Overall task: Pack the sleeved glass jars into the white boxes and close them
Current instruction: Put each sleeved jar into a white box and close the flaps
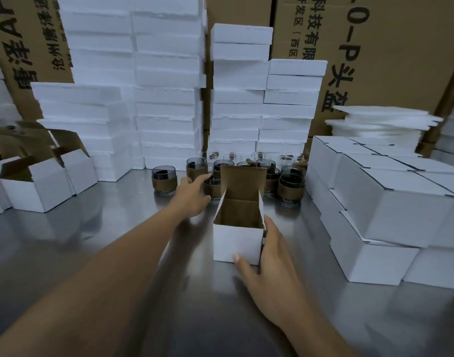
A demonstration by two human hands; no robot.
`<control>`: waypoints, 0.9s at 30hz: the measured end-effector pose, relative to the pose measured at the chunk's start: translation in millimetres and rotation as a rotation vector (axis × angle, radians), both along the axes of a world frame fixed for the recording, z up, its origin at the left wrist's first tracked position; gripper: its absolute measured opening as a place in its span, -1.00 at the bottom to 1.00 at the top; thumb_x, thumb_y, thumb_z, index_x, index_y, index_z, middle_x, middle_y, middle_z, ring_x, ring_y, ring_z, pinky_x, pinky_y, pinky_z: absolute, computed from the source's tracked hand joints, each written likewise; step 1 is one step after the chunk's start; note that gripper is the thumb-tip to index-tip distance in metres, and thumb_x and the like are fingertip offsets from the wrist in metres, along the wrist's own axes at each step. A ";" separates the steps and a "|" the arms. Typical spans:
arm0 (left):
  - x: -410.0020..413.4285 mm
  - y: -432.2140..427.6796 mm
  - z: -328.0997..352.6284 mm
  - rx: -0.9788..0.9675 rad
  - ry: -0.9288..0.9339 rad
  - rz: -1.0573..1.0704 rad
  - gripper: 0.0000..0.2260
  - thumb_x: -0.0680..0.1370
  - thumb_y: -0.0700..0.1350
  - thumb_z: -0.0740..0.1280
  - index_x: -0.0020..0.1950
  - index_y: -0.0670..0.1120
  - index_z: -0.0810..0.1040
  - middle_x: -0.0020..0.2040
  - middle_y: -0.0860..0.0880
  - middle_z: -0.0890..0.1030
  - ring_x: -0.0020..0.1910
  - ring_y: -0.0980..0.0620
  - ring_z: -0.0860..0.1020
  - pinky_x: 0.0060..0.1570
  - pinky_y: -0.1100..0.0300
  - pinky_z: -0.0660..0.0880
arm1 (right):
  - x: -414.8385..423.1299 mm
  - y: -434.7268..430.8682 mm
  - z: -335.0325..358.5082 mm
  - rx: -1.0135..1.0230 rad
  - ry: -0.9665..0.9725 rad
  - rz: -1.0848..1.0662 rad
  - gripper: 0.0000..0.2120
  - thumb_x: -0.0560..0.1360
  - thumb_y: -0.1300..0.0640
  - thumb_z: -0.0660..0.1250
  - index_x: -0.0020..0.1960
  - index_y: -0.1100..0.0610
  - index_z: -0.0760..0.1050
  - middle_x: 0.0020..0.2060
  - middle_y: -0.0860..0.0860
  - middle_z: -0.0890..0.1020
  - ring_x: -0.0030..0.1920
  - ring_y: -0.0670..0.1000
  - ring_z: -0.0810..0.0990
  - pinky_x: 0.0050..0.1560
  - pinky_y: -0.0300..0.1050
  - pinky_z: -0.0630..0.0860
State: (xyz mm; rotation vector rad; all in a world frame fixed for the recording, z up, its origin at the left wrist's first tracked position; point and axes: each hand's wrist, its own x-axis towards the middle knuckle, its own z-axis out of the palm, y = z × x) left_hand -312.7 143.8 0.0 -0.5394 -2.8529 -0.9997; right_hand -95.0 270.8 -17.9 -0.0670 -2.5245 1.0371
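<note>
The open white cardboard box [237, 238] stands mid-way across the brushed steel table [66, 235]. Its brown-lined lid flap is upright and hides part of the smoky glass jars [290, 188] in brown sleeves clustered just behind it, so I cannot count them. The right hand [269, 256] clamps the box's near right corner, thumb on the front face and fingers up the side wall. The left hand [191, 195] reaches past the box's left edge, fingers straight and slightly apart towards a jar; blur hides whether they touch. Bare steel lies open in front and to the left. On the right, stacked closed white boxes [390, 207] stand near. Some open empty boxes [38, 191] sit well to the left. White foam blocks [166, 104] and printed brown cartons [390, 47] wall off the back.
</note>
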 end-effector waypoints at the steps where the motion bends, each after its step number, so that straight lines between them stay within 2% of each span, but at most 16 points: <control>1: -0.9 1.2 -1.2 0.002 0.007 0.010 -0.54 0.56 -0.05 0.29 0.43 0.14 0.25 0.37 -0.18 0.21 0.33 -0.20 0.32 0.35 0.00 0.29 | 0.1 0.4 0.0 -0.001 0.002 -0.001 -0.27 0.51 -0.03 0.28 0.51 -0.03 -0.09 0.37 -0.06 0.24 0.32 -0.02 0.32 0.26 0.00 0.41; 5: 5.1 1.7 -1.1 0.092 0.086 0.036 -0.72 0.53 -0.03 0.35 0.22 0.03 0.42 0.29 -0.16 0.28 0.21 -0.14 0.40 0.24 0.06 0.36 | 0.4 0.7 0.7 -0.009 0.011 -0.003 -0.28 0.52 -0.04 0.28 0.51 -0.04 -0.09 0.37 -0.08 0.24 0.32 -0.03 0.33 0.28 0.00 0.40; 8: 17.0 -2.8 -0.7 0.157 0.126 0.013 -0.83 0.49 -0.06 0.40 -0.02 -0.05 0.46 0.15 -0.19 0.45 0.01 -0.08 0.47 0.04 0.14 0.40 | -0.1 1.7 0.9 -0.019 0.014 -0.008 -0.29 0.52 -0.04 0.28 0.51 -0.02 -0.06 0.37 -0.08 0.26 0.32 -0.04 0.34 0.30 0.00 0.38; 10: 28.7 -6.8 -3.3 0.223 0.130 0.010 -0.82 0.48 -0.09 0.42 -0.18 -0.03 0.42 0.01 -0.19 0.51 -0.12 -0.04 0.46 -0.10 0.18 0.38 | -0.3 1.7 1.1 -0.024 0.013 -0.015 -0.28 0.52 -0.03 0.29 0.51 0.00 -0.06 0.37 -0.06 0.27 0.33 -0.02 0.34 0.30 0.00 0.38; 13: 50.0 -14.3 -9.0 0.339 0.123 0.060 -0.74 0.48 -0.12 0.42 -0.29 0.03 0.35 -0.13 -0.10 0.51 -0.16 -0.02 0.44 -0.24 0.26 0.32 | 0.0 1.2 0.9 -0.023 0.008 -0.030 -0.26 0.52 -0.03 0.29 0.52 0.01 -0.09 0.40 -0.03 0.24 0.36 0.00 0.32 0.32 0.00 0.36; 15: 65.4 -20.1 -8.8 0.408 0.115 0.092 -0.76 0.48 -0.12 0.42 -0.26 0.02 0.37 -0.13 -0.06 0.51 -0.13 -0.03 0.47 -0.26 0.32 0.31 | -0.3 1.9 0.7 -0.023 0.011 -0.038 -0.26 0.52 -0.03 0.29 0.52 0.02 -0.08 0.41 -0.02 0.24 0.36 0.01 0.32 0.33 0.02 0.36; 17: 82.4 -27.6 -4.4 0.515 0.106 0.122 -0.82 0.47 -0.11 0.43 -0.14 0.01 0.43 -0.06 -0.02 0.53 -0.07 -0.03 0.50 -0.21 0.36 0.37 | -0.3 2.3 0.7 -0.022 0.013 -0.043 -0.26 0.51 -0.02 0.29 0.52 0.02 -0.07 0.42 0.00 0.25 0.36 0.03 0.33 0.33 0.03 0.36; 18: 91.9 -31.8 -0.4 0.589 0.096 0.147 -0.81 0.47 -0.10 0.44 -0.03 0.02 0.44 -0.01 -0.01 0.53 -0.02 -0.02 0.51 -0.12 0.35 0.42 | 0.0 2.3 0.8 -0.015 0.009 -0.047 -0.25 0.52 -0.02 0.29 0.52 0.02 -0.09 0.43 0.01 0.24 0.37 0.04 0.32 0.34 0.02 0.35; 20: 112.7 -40.2 9.4 0.746 0.086 0.174 -0.62 0.45 -0.08 0.46 0.17 0.12 0.38 0.08 0.03 0.53 0.06 0.01 0.53 0.02 0.25 0.47 | 2.1 1.4 1.3 -0.005 0.002 -0.062 -0.23 0.52 -0.04 0.29 0.53 0.02 -0.12 0.44 0.02 0.22 0.38 0.06 0.32 0.33 -0.01 0.34; 22: 137.6 -46.9 21.8 0.875 0.099 0.133 -0.49 0.42 -0.04 0.48 0.23 0.27 0.30 0.08 0.10 0.52 0.06 0.11 0.53 -0.06 0.34 0.44 | 5.0 -0.2 2.6 -0.006 0.012 -0.086 -0.23 0.52 -0.04 0.29 0.53 0.04 -0.12 0.43 0.03 0.24 0.37 0.06 0.32 0.32 -0.01 0.35; 24: 162.5 -51.2 30.0 0.935 0.090 0.060 -0.45 0.39 0.01 0.49 0.19 0.40 0.27 0.09 0.14 0.53 0.04 0.20 0.53 -0.18 0.48 0.41 | 9.4 -2.4 4.2 0.016 0.058 -0.128 -0.25 0.51 -0.03 0.30 0.53 0.08 -0.06 0.39 0.04 0.30 0.36 0.04 0.32 0.32 -0.02 0.33; 27: 192.2 -50.5 27.0 0.927 0.038 -0.087 -0.45 0.37 0.04 0.49 0.22 0.38 0.31 0.09 0.17 0.59 0.04 0.20 0.56 -0.22 0.49 0.45 | 18.8 -7.1 6.7 0.030 0.177 -0.181 -0.32 0.49 0.00 0.33 0.49 0.11 0.08 0.24 0.00 0.40 0.28 0.00 0.36 0.27 -0.07 0.33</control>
